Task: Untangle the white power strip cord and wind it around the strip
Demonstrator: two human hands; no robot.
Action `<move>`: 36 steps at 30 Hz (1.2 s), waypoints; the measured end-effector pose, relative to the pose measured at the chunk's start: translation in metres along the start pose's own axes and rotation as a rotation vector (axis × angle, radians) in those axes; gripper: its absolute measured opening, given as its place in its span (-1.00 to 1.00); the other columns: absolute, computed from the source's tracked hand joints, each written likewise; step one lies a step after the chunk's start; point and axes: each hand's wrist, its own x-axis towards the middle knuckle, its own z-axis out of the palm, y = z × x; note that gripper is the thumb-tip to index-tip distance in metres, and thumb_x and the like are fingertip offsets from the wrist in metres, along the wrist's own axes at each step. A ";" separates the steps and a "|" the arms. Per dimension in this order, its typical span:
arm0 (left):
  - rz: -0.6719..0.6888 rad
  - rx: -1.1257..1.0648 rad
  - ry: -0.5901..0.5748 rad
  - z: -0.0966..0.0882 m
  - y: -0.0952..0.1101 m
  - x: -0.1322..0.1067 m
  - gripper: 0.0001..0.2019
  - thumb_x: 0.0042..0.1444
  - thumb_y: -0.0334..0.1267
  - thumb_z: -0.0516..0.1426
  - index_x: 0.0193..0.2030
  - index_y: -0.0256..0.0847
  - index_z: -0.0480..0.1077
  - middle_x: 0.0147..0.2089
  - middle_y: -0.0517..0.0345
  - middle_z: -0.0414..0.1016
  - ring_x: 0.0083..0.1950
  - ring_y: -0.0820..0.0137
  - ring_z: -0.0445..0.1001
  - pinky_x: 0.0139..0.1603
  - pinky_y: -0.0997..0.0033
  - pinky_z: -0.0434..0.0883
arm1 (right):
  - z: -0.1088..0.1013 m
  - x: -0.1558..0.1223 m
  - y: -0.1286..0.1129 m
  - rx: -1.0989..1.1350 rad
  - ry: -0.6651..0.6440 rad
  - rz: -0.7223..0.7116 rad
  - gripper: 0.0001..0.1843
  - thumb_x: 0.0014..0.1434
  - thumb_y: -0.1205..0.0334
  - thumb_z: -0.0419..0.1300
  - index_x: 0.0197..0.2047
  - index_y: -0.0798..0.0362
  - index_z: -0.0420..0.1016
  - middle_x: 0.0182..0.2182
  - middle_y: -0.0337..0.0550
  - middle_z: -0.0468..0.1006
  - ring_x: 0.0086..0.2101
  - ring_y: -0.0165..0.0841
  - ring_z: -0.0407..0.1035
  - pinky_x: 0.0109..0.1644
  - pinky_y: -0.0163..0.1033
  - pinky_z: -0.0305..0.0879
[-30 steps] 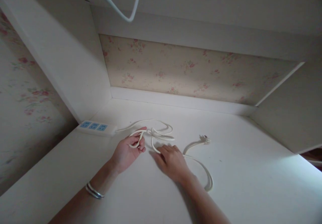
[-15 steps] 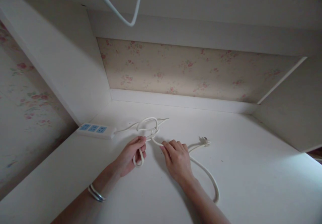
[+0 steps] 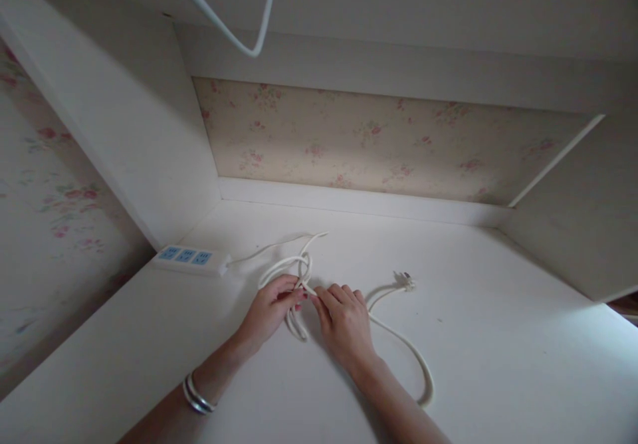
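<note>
A white power strip (image 3: 188, 258) with blue sockets lies at the left of the white desk (image 3: 478, 337). Its cream cable (image 3: 405, 347) runs right in loose loops and ends in a plug (image 3: 407, 281). My left hand (image 3: 272, 310) is closed on a bundle of cable loops near the middle of the desk. My right hand (image 3: 343, 321) sits right beside it, fingers curled on the cable where it leaves the bundle. The fingertips of both hands nearly touch. A long loop trails behind my right wrist.
White side panels (image 3: 144, 138) and a flowered back wall (image 3: 379, 141) enclose the desk on three sides. A shelf hangs overhead, with a thin white wire hook (image 3: 239, 25) dangling from it. Two bangles (image 3: 197, 396) are on my left wrist.
My hands have come together at the bundle. The raised loop behind my left hand has dropped lower and gathered; my right hand slid left along the cable.
</note>
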 end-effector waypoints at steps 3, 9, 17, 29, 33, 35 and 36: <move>0.039 0.036 -0.023 0.001 -0.001 -0.001 -0.80 0.07 -0.16 0.20 -0.23 -0.24 0.48 -0.27 0.07 0.56 -0.24 0.33 0.49 -0.25 0.42 0.39 | 0.006 -0.001 -0.001 0.057 -0.018 0.011 -0.76 0.37 0.17 -0.02 -0.19 -0.03 0.47 -0.37 -0.16 0.48 -0.31 -0.31 0.29 -0.24 -0.21 -0.05; 0.088 0.097 -0.051 0.001 -0.007 -0.002 -0.77 0.07 -0.10 0.20 -0.33 -0.25 0.48 -0.39 0.13 0.52 -0.40 0.40 0.43 -0.38 0.46 0.34 | 0.010 0.000 -0.002 0.247 -0.056 0.024 -0.74 0.38 0.21 -0.06 -0.17 -0.02 0.45 -0.31 -0.15 0.49 -0.25 -0.30 0.31 -0.16 -0.22 0.07; 0.054 -0.047 0.278 -0.013 0.008 0.002 -0.71 -0.03 -0.10 0.26 -0.25 -0.28 0.49 -0.34 0.09 0.56 -0.31 0.35 0.50 -0.33 0.44 0.42 | -0.005 0.007 0.014 0.248 -0.253 0.104 -0.62 0.41 0.12 -0.19 -0.18 0.01 0.41 -0.28 -0.11 0.53 -0.27 -0.31 0.39 -0.20 -0.26 0.14; 0.150 0.012 0.244 -0.016 0.007 0.000 -0.74 0.07 -0.08 0.20 -0.24 -0.23 0.54 -0.30 0.14 0.57 -0.23 0.37 0.50 -0.15 0.44 0.43 | 0.006 0.006 0.015 0.581 -0.262 0.245 -0.55 0.37 -0.01 -0.14 -0.35 0.07 0.40 -0.50 -0.24 0.43 -0.44 -0.41 0.28 -0.36 -0.34 0.06; 0.138 0.165 0.203 -0.013 0.005 -0.003 -0.75 0.07 -0.08 0.19 -0.29 -0.21 0.56 -0.37 0.16 0.57 -0.29 0.36 0.50 -0.24 0.48 0.40 | 0.004 0.005 0.012 0.739 -0.289 0.262 -0.57 0.33 -0.03 -0.06 -0.40 0.08 0.39 -0.52 -0.29 0.38 -0.46 -0.44 0.21 -0.39 -0.36 0.05; 0.152 0.205 0.157 -0.009 0.004 -0.005 -0.77 0.07 -0.09 0.19 -0.30 -0.20 0.57 -0.37 0.16 0.58 -0.29 0.35 0.51 -0.26 0.47 0.40 | 0.006 0.004 0.006 0.804 -0.295 0.247 -0.58 0.32 -0.03 -0.04 -0.39 0.08 0.39 -0.51 -0.28 0.38 -0.45 -0.44 0.22 -0.38 -0.36 0.07; 0.168 0.216 0.124 -0.007 0.004 -0.006 -0.78 0.07 -0.11 0.18 -0.30 -0.19 0.58 -0.35 0.15 0.58 -0.28 0.34 0.51 -0.25 0.46 0.41 | 0.007 0.004 0.003 0.841 -0.288 0.239 -0.58 0.32 -0.03 -0.04 -0.38 0.08 0.40 -0.49 -0.27 0.40 -0.43 -0.42 0.23 -0.35 -0.35 0.09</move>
